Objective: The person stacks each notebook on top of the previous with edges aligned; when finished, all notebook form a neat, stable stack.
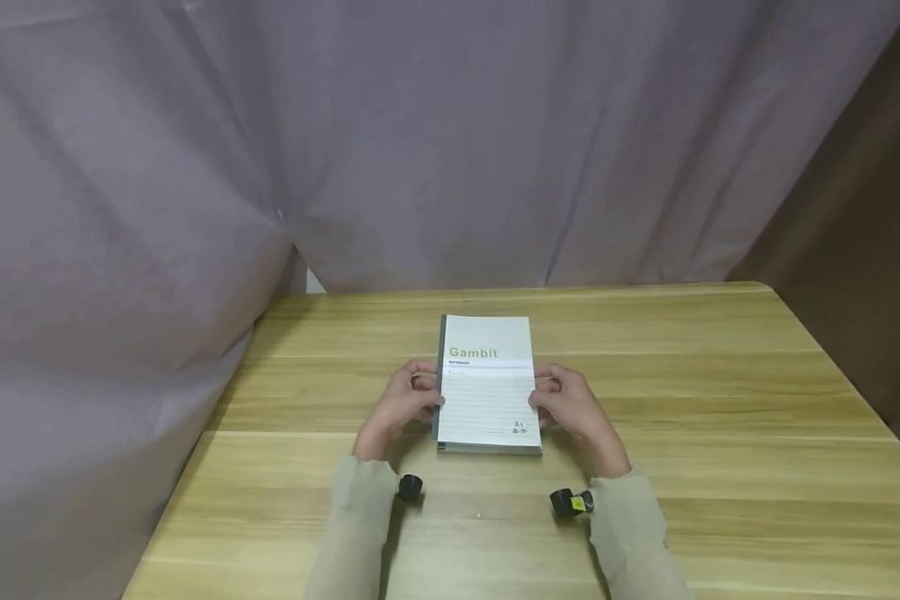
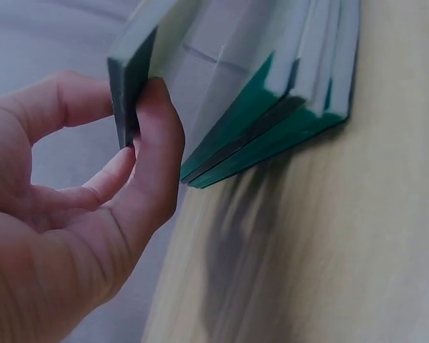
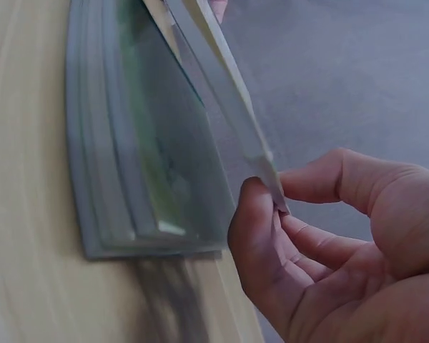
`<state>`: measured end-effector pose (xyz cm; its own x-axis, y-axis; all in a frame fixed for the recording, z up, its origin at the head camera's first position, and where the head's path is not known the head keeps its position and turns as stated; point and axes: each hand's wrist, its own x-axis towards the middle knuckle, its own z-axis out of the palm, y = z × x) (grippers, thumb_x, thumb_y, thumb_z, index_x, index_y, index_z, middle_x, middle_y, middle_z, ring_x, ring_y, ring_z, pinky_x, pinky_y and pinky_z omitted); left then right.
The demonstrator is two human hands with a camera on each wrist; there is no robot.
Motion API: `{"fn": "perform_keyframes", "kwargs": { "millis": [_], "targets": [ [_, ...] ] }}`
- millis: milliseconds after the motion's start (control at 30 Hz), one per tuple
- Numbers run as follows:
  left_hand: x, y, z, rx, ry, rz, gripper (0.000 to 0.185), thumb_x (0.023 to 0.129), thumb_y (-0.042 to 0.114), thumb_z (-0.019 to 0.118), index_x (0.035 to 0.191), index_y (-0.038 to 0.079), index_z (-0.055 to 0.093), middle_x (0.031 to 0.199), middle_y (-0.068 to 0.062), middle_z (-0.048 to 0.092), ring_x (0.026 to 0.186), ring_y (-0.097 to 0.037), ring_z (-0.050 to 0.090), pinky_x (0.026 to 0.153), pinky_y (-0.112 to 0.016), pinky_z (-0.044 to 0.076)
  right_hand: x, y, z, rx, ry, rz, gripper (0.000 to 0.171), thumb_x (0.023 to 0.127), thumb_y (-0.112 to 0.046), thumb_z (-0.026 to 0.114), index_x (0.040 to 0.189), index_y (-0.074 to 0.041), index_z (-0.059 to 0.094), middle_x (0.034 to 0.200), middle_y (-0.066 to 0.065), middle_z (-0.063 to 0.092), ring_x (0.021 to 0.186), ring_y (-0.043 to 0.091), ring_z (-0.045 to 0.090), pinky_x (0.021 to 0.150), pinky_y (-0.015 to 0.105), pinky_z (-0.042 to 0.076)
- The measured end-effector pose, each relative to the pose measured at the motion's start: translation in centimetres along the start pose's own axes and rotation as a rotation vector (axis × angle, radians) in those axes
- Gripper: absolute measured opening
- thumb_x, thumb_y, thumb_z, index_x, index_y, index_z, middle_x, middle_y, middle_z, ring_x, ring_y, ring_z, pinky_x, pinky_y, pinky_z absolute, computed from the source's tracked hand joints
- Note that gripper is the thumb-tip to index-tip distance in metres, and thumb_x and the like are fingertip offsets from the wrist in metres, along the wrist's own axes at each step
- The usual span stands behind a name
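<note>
Fingers (image 2: 154, 136) of the left hand (image 1: 401, 408) and right hand (image 1: 570, 408) are pinched on opposite edges of the top Gambit notebook (image 1: 487, 387), so it is lifted evenly off the stack (image 3: 121, 171) at mid-bench (image 1: 720, 400).

The head view looks forward and down from above the table (image 1: 720, 417). Each wrist view sits low and very close beside its hand, facing inward along the tabletop; all three share the notebook stack (image 1: 487, 392).

A light wooden table (image 1: 720, 433) stands before draped mauve curtains (image 1: 420, 142).
</note>
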<state>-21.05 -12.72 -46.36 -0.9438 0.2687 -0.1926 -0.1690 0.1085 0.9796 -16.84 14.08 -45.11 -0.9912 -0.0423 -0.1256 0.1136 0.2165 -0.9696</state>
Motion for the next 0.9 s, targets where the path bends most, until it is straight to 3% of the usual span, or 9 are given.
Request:
{"fn": "perform_keyframes", "kwargs": {
  "millis": [533,900],
  "targets": [
    [0.1,-1.3,0.3,0.142,0.018,-0.02,0.045,0.083,-0.008,0.069,0.125,-0.004,0.055,0.097,-0.012,0.058,0.075,-0.02,0.057,0.059,-0.03,0.051,0.0,1.3,0.3,-0.068,0.02,0.076,0.049,0.084,0.01,0.06,0.132,0.013,0.053,0.088,0.016,0.066,0.071,0.02,0.062,0.058,0.032,0.057],
    [-0.4,-1.6,1.1,0.281,0.042,0.026,0.042,0.083,-0.008,0.07,0.123,-0.007,0.058,0.099,-0.015,0.06,0.079,-0.021,0.058,0.063,-0.031,0.054,-0.3,1.8,0.1,-0.111,0.036,0.07,0.047,0.082,0.011,0.063,0.128,0.016,0.055,0.087,0.015,0.069,0.067,0.018,0.062,0.058,0.032,0.058]
  ]
}}
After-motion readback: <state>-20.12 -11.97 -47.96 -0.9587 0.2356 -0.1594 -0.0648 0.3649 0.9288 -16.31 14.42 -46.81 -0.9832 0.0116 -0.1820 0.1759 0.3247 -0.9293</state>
